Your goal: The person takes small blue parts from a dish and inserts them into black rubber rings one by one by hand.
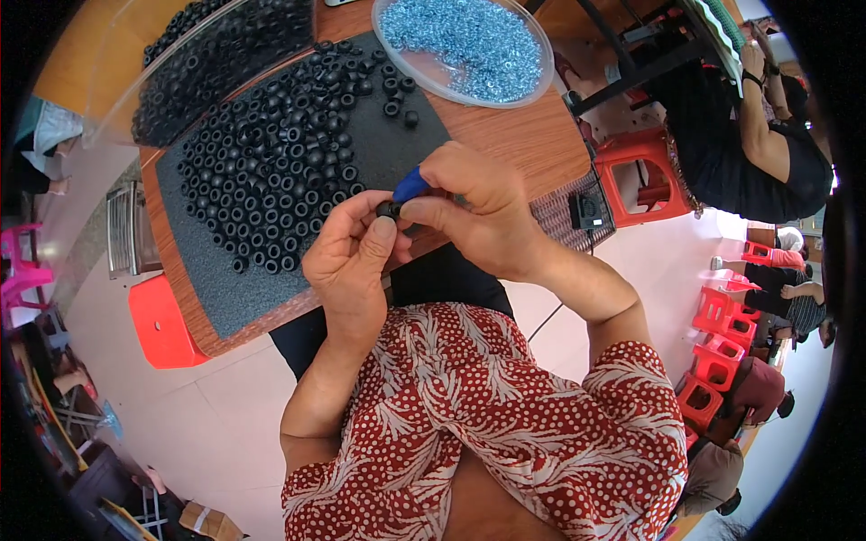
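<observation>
Pinching black piece (389,209), both hands (347,270) (483,203)—marked box (586,212)

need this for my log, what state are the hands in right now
Left hand: closed, holding a small round black piece.
Right hand: thumb at the piece, blue finger cover on; own grip cannot be told.

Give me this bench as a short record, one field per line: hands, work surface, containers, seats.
Left hand: pinches a small black piece between thumb and fingers
Right hand: thumb and a finger in a blue cover at the same piece
Work surface: wood-look table with a dark grey mat
On mat: many loose black ring-like pieces
Containers: clear bin of black pieces; round clear tub of small light-blue pieces
Seats: red stools left and right of the table
</observation>
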